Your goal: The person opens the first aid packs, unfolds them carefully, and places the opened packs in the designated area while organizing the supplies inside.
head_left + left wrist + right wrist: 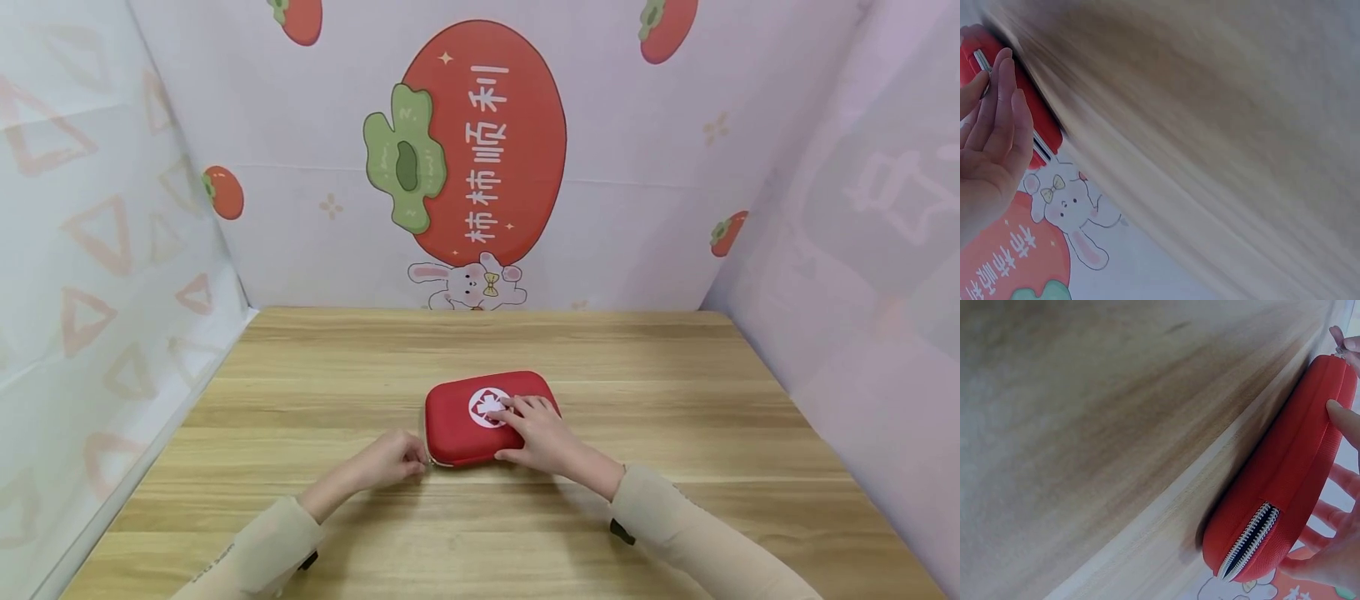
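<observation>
A red first-aid case (pixel 453 421) with a white cross emblem (pixel 480 419) lies slightly turned on the table. At its near left corner my left hand (pixel 392 459) pinches the zipper pull (pixel 1339 352) between thumb and forefinger. My right hand (pixel 546 437) rests on the right half of the lid with its fingers spread. In the right wrist view, its thumb (pixel 1342 419) touches the near side of the case. Silver zipper teeth (pixel 1250 542) stand parted at the right end, with a dark slit between them. The inside of the case is hidden.
The case lies mid-table on a wood-grain tabletop (pixel 337 354). A white backdrop (pixel 300 242) printed with persimmons and a rabbit closes off the back edge. Pale fabric walls (pixel 97 208) flank both sides.
</observation>
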Demonstrator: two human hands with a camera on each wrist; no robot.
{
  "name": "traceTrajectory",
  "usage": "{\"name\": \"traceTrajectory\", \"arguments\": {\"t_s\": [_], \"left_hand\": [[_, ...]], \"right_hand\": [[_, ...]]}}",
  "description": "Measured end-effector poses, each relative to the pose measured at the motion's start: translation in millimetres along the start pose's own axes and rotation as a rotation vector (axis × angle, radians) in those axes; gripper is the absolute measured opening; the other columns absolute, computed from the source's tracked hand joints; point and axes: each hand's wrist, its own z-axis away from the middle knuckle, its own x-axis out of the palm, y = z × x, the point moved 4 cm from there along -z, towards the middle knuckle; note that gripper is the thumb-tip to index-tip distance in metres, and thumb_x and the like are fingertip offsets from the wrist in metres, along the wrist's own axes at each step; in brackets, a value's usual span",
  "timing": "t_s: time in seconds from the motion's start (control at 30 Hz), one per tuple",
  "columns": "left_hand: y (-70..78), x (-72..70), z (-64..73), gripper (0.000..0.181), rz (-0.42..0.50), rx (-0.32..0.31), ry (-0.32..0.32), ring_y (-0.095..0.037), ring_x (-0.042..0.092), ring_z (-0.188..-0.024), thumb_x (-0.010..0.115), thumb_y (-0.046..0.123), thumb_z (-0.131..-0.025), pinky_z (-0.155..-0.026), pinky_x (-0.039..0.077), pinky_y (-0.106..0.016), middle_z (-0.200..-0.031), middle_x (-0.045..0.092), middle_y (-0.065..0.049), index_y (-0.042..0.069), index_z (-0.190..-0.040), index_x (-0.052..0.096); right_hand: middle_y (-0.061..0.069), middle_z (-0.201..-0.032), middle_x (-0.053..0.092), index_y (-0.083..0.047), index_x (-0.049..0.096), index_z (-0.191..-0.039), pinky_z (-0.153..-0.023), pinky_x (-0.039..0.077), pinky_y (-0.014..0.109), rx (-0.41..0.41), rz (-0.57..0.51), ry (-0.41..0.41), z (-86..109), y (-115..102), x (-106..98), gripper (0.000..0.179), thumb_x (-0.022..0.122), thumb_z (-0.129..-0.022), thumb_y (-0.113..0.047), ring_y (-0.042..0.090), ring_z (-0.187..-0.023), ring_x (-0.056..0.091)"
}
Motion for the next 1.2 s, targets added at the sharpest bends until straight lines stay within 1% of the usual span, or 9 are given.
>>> {"name": "traceTrajectory", "arguments": {"t_s": [0.2, 0.43, 0.57, 0.73, 0.83, 0.97, 1.03, 1.13, 1.2], "left_hand": [[8.4, 13.6, -1.3, 0.006, 0.102, -0.017, -0.037, -0.005, 0.055, -0.056, 0.059, -0.006, -0.078, -0.05, 0.05, -0.014, -0.066, 0.062, -0.003, -0.002, -0.075, 0.06], [14.2, 21.7, -2.0, 0.001, 0.158, -0.026, -0.04, -0.01, 0.059, -0.059, 0.06, -0.004, -0.079, -0.051, 0.051, -0.014, -0.069, 0.064, -0.007, -0.004, -0.078, 0.061], [16.8, 18.6, -1.3, 0.006, 0.074, -0.011, -0.033, -0.006, 0.056, -0.061, 0.061, -0.001, -0.079, -0.053, 0.05, -0.013, -0.072, 0.064, -0.002, -0.003, -0.083, 0.064], [18.0, 7.6, -3.2, 0.007, -0.036, -0.06, -0.018, -0.002, 0.047, -0.059, 0.062, 0.01, -0.08, -0.049, 0.045, -0.016, -0.069, 0.058, 0.007, 0.007, -0.085, 0.067], [16.5, -1.8, -7.6, 0.007, -0.01, -0.103, 0.007, -0.004, 0.05, -0.062, 0.061, 0.014, -0.082, -0.051, 0.047, -0.017, -0.071, 0.058, 0.008, 0.01, -0.085, 0.065], [11.5, -14.0, -17.7, 0.009, 0.063, -0.094, 0.066, -0.009, 0.054, -0.069, 0.06, 0.013, -0.083, -0.057, 0.051, -0.018, -0.078, 0.06, 0.004, 0.007, -0.089, 0.064], [7.9, -19.1, -23.6, 0.01, 0.108, -0.083, 0.11, -0.01, 0.055, -0.07, 0.059, 0.011, -0.083, -0.058, 0.052, -0.018, -0.079, 0.061, 0.002, 0.004, -0.089, 0.064], [2.1, -26.2, -32.2, 0.012, 0.122, -0.081, 0.194, -0.011, 0.055, -0.071, 0.06, 0.01, -0.082, -0.059, 0.052, -0.019, -0.078, 0.063, 0.0, 0.002, -0.089, 0.065], [-1.2, -30.7, -37.6, 0.012, 0.108, -0.092, 0.252, -0.011, 0.056, -0.072, 0.061, 0.01, -0.082, -0.059, 0.051, -0.019, -0.078, 0.063, 0.0, 0.002, -0.089, 0.065]], "right_hand": [[0.009, -0.122, 0.048, -0.018, 0.056, -0.118, -0.098, 0.034, 0.044, -0.009, 0.0, 0.014, -0.8, 0, 0, 0.053, 0.069, -0.072, -0.042, 0.027, -0.111, 0.042], [0.009, -0.125, 0.047, -0.018, 0.053, -0.121, -0.102, 0.031, 0.047, 0.009, -0.005, -0.001, 2.5, -1, 2, 0.055, 0.068, -0.073, -0.041, 0.029, -0.115, 0.04], [0.01, -0.127, 0.045, -0.016, 0.052, -0.122, -0.104, 0.029, 0.049, -0.008, -0.019, -0.003, 6.1, 0, 1, 0.054, 0.067, -0.075, -0.039, 0.03, -0.119, 0.038], [0.012, -0.126, 0.046, -0.011, 0.056, -0.117, -0.102, 0.032, 0.049, -0.016, -0.127, 0.054, 14.6, 3, -8, 0.048, 0.07, -0.074, -0.027, 0.029, -0.118, 0.039], [0.013, -0.126, 0.045, -0.009, 0.056, -0.117, -0.097, 0.04, 0.047, 0.028, -0.227, 0.095, 21.8, 4, -15, 0.047, 0.071, -0.074, -0.022, 0.028, -0.116, 0.041], [0.013, -0.126, 0.044, -0.008, 0.054, -0.119, -0.083, 0.053, 0.036, 0.14, -0.383, 0.12, 32.2, 5, -22, 0.047, 0.069, -0.076, -0.016, 0.027, -0.112, 0.043], [0.012, -0.125, 0.044, -0.008, 0.053, -0.12, -0.082, 0.053, 0.034, 0.206, -0.456, 0.134, 37.5, 7, -24, 0.047, 0.068, -0.077, -0.015, 0.026, -0.112, 0.043], [0.01, -0.122, 0.047, -0.008, 0.053, -0.12, -0.083, 0.052, 0.036, 0.297, -0.555, 0.164, 45.6, 8, -26, 0.045, 0.067, -0.078, -0.013, 0.026, -0.11, 0.045], [0.009, -0.118, 0.05, -0.008, 0.053, -0.12, -0.09, 0.048, 0.043, 0.347, -0.596, 0.185, 50.9, 10, -27, 0.045, 0.067, -0.078, -0.012, 0.026, -0.108, 0.047]]}}
